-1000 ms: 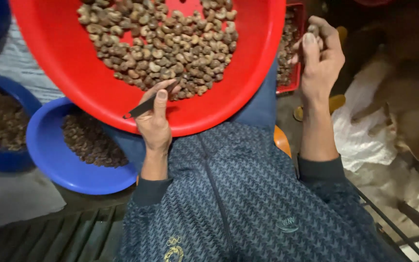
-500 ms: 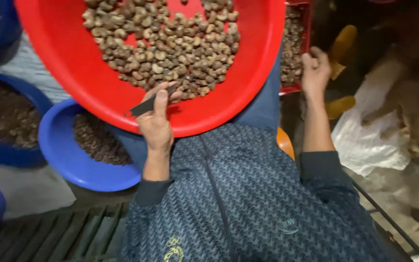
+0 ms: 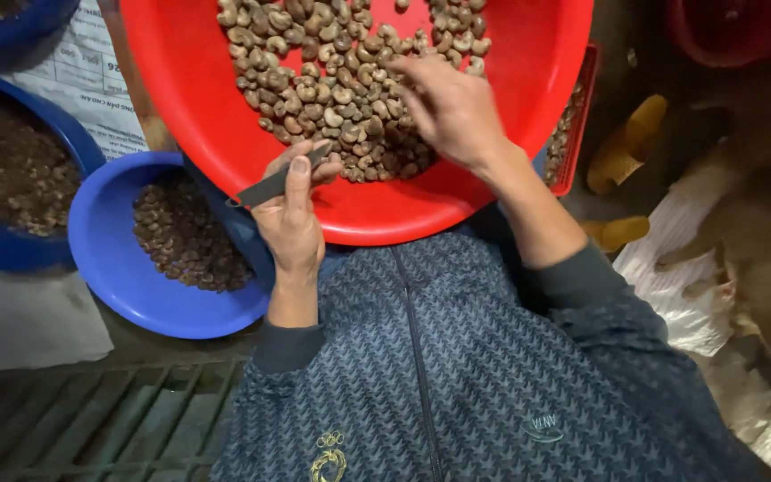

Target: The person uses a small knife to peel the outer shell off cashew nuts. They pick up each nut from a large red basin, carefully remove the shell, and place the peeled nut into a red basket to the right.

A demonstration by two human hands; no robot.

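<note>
Gripping a dark, flat blade (image 3: 271, 186) in my left hand (image 3: 292, 223), I press it between thumb and curled fingers (image 3: 325, 168) at the near rim of the big red basin (image 3: 180, 107), its tip pointing left past the edge. My right hand (image 3: 452, 107) lies palm-down over the heap of brown nuts (image 3: 332, 80) inside the basin, fingertips loosely bent and dipping into them; whether they pinch one, I cannot tell. A blue bowl (image 3: 109, 259) of darker pieces sits just left of my left wrist.
</note>
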